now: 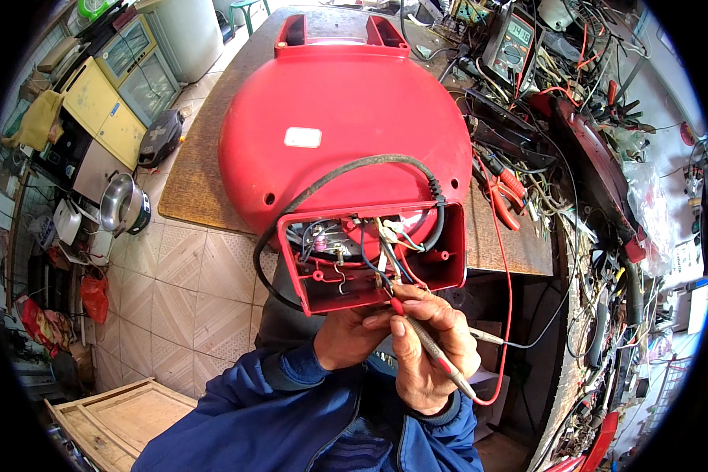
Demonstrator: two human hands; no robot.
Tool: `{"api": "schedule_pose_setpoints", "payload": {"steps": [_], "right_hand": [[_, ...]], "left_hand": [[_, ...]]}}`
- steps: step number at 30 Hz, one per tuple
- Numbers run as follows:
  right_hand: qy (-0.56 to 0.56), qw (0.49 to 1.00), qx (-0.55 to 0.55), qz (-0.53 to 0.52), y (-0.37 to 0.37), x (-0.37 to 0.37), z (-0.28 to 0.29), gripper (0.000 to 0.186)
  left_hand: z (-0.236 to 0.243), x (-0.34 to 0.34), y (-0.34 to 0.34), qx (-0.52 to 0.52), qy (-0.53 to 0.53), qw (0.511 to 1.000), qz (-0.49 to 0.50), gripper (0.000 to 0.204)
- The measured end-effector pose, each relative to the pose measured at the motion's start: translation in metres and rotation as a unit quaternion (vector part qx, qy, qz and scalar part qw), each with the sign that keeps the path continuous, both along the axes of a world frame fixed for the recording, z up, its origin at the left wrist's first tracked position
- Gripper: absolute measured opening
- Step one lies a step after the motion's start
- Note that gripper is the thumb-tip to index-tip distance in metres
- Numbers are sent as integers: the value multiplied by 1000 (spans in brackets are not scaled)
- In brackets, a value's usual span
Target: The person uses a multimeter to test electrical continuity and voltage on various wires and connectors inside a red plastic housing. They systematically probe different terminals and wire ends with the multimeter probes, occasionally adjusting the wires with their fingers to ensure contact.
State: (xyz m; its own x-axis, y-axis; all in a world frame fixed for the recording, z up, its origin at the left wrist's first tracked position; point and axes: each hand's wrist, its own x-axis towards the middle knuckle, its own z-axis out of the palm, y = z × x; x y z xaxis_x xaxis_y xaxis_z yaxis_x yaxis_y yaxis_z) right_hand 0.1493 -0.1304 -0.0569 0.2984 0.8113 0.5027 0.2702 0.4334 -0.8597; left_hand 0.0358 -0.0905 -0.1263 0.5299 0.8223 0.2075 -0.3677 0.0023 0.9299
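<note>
A large red appliance [346, 118] lies on the table with an open compartment [374, 295] of wires facing me. My right hand [433, 346] grips a red-marked test probe [433, 350], its tip up at the wires [393, 271] over the compartment's near edge. Behind that hand a pale second probe [488, 337] sticks out on a black lead; what grips it is hidden. My left hand [350, 337] is closed just below the compartment, its fingertips meeting the right hand's; whatever they pinch is hidden. A dark power cord [330, 175] loops over the compartment.
A multimeter [515, 43] with a lit display stands at the far right among tangled cables and parts. Orange-handled pliers [505, 206] lie to the right of the appliance on the wooden table [193, 177]. To the left are a metal pot [119, 203] and a yellow cabinet [102, 106].
</note>
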Motion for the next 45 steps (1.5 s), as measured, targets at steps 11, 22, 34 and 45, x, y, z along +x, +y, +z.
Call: {"api": "schedule_pose_setpoints", "payload": {"steps": [11,22,34,45], "right_hand": [[-38,999,-4,27,-3,4,-3,21],[-4,1000,-17,16,-3,0,-1,21],[24,1000,-13,-4,-4,-2,0,21],[22,1000,-2,3,-2,-2,-3,21]], "left_hand": [[-3,-1,-2,17,33,999,16,34],[-2,-2,0,-8,17,1000,-4,33],[-1,1,-1,-5,-1,1000,2,34],[-2,3,-2,-7,-23,1000,13,32]]}}
